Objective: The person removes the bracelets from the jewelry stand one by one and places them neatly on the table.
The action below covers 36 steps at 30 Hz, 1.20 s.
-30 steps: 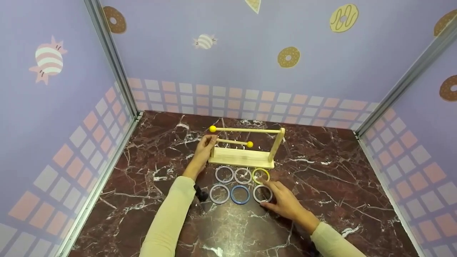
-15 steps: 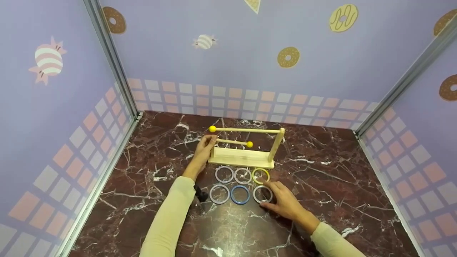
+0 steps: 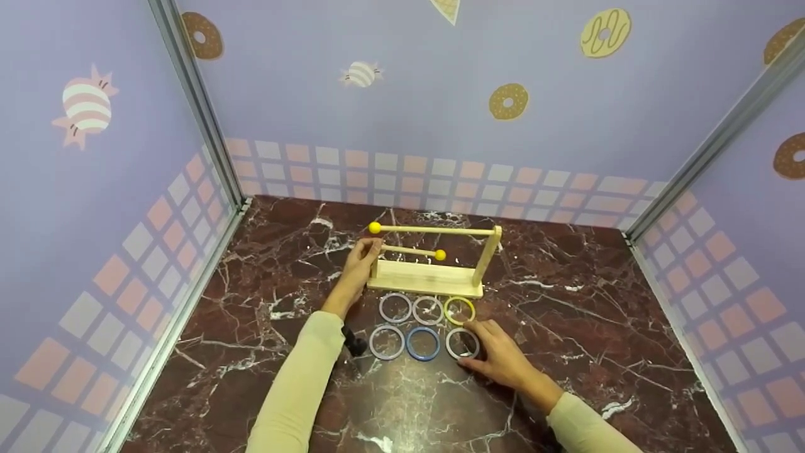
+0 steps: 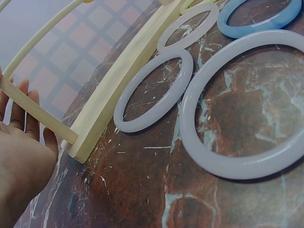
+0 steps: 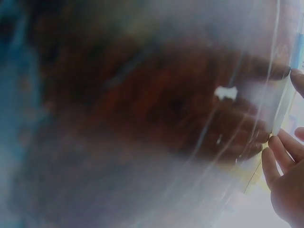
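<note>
A pale wooden stand (image 3: 431,286) has two rods, each tipped with a yellow ball. My left hand (image 3: 358,267) grips its shorter left post (image 4: 40,113), fingers behind the wood in the left wrist view. In front of the stand, bangles lie flat in two rows. At the near row's right end, my right hand (image 3: 503,358) holds a pale bangle (image 3: 448,343) by its edge between thumb and fingers. Beside it lie a blue bangle (image 3: 408,343) and another pale one (image 3: 371,342). Behind are a yellow bangle (image 3: 460,299) and two pale ones. The right wrist view is mostly blurred.
The table (image 3: 566,327) has a glossy dark red marbled top. Purple printed walls (image 3: 427,113) with metal corner posts (image 3: 207,107) close it in at the back and both sides. A small black object (image 3: 356,343) sits at the left wrist.
</note>
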Tool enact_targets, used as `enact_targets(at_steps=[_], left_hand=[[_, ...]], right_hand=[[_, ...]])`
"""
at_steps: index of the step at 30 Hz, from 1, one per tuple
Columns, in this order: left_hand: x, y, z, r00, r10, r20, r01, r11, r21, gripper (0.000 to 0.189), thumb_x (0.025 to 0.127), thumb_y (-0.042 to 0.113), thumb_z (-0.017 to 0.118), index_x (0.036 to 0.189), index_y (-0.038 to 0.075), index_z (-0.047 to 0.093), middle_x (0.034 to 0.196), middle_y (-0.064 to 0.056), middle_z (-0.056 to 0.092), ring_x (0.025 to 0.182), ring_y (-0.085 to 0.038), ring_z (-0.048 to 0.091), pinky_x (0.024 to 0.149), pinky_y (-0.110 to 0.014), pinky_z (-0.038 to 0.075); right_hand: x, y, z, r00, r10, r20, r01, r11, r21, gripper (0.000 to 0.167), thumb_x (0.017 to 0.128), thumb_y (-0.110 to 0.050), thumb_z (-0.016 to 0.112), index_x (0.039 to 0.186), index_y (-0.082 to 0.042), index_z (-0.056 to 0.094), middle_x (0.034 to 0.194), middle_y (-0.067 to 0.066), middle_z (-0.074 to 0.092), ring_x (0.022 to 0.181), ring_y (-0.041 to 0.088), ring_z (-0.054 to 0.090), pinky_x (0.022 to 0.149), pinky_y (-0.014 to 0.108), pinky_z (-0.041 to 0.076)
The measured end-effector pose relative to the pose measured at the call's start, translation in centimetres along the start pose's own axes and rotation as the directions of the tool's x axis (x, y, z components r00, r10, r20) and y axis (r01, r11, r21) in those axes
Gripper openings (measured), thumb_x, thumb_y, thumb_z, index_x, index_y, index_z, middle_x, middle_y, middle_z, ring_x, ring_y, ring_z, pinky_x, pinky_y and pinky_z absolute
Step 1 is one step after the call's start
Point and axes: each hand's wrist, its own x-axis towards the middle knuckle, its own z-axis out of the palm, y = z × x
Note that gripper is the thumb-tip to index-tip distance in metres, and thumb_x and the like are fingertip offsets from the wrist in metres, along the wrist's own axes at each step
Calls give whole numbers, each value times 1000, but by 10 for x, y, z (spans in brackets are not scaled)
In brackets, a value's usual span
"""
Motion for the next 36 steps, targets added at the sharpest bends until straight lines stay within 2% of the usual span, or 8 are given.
enact_targets(at_steps=[7, 10, 15, 21, 25, 29, 32, 36], left_hand=[[-1, 1, -1, 1000, 8, -1, -8, 1000, 17, 33, 110, 19, 61, 129, -8, 59, 118, -7, 66, 116, -21, 62, 118, -53, 37], [-1, 0, -1, 1000, 6, -4, -6, 1000, 11, 36, 109, 20, 62, 130, -9, 59, 118, -6, 66, 116, -21, 62, 119, -54, 36], [-1, 1, 0, 1000, 8, -11, -7, 1000, 23, 27, 109, 19, 61, 125, -2, 63, 118, -7, 66, 117, -23, 62, 118, -53, 37], [-1, 4, 2, 1000, 4, 9, -4, 999, 41, 35, 111, 21, 59, 131, -7, 58, 129, -19, 62, 124, -29, 59, 119, -50, 37], [1, 5, 3, 1000, 20, -1, -19, 998, 54, 35, 111, 20, 59, 130, -8, 58, 123, -11, 63, 124, -29, 59, 114, -42, 41], [2, 5, 3, 999, 39, -20, -38, 998, 47, 29, 110, 19, 60, 126, -5, 60, 117, -6, 64, 124, -35, 58, 110, -37, 44], [1, 4, 2, 999, 34, -32, -32, 997, 65, 31, 110, 21, 60, 127, -5, 60, 118, -5, 65, 125, -37, 57, 110, -40, 43], [-2, 1, 3, 999, 31, -26, -29, 997, 73, 35, 111, 21, 60, 130, -8, 58, 118, -5, 65, 121, -30, 59, 114, -48, 41]], right_hand=[[1, 0, -1, 999, -32, -26, 32, 999, -1, 69, 84, -38, 92, 137, -3, 64, 123, 8, 66, 111, 20, 59, 91, 43, 53], [2, 0, -1, 998, -39, -41, 39, 999, 2, 64, 86, -35, 91, 136, -4, 65, 121, 8, 66, 109, 18, 58, 88, 42, 53], [4, -1, -4, 999, -28, -41, 29, 999, 14, 55, 89, -33, 89, 131, -6, 67, 118, 8, 67, 107, 16, 58, 87, 40, 52], [7, -2, -9, 999, 24, -26, -23, 999, 35, 54, 90, -33, 88, 132, -7, 68, 117, 7, 68, 107, 16, 58, 89, 40, 51], [10, 0, -12, 998, 66, -15, -65, 996, 53, 54, 91, -32, 87, 133, -6, 66, 119, 8, 68, 110, 19, 60, 94, 44, 52], [12, 0, -12, 994, 106, 5, -106, 990, 92, 57, 92, -32, 86, 134, -2, 64, 121, 11, 68, 115, 25, 62, 100, 49, 50], [12, 0, -12, 983, 176, 45, -181, 969, 166, 64, 92, -37, 85, 138, 1, 60, 123, 13, 68, 116, 28, 64, 100, 51, 51], [11, 5, -12, 951, 291, 108, -310, 901, 305, 70, 93, -42, 84, 140, 3, 58, 124, 15, 69, 115, 30, 67, 98, 52, 55]])
